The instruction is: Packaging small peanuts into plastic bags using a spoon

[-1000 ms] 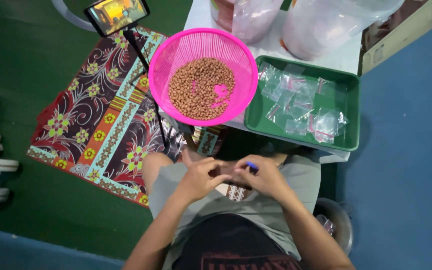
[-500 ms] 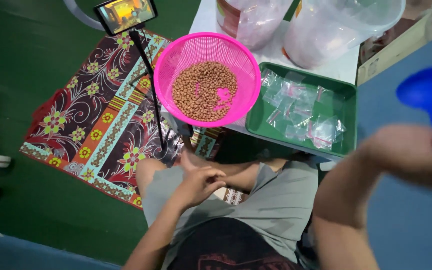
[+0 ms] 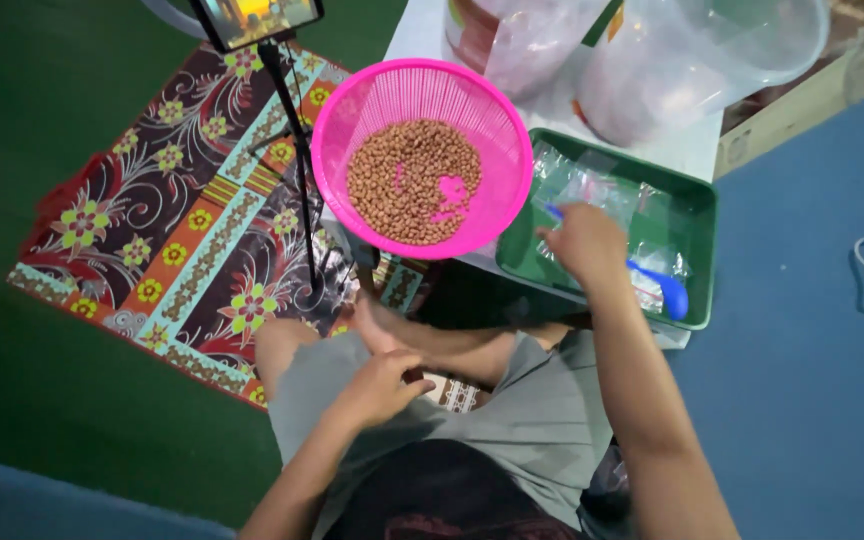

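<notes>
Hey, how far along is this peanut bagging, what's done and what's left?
Done: several small clear bags lie in the green tray, though whether they are filled cannot be told. In hand: the right hand is over the tray near a blue funnel; the left hand rests at the lap, its contents unclear. Left: the pink basket holds a large heap of peanuts.

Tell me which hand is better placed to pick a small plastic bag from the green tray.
Right. The right hand is over the green tray among the clear bags; the left hand rests at the lap.
</notes>
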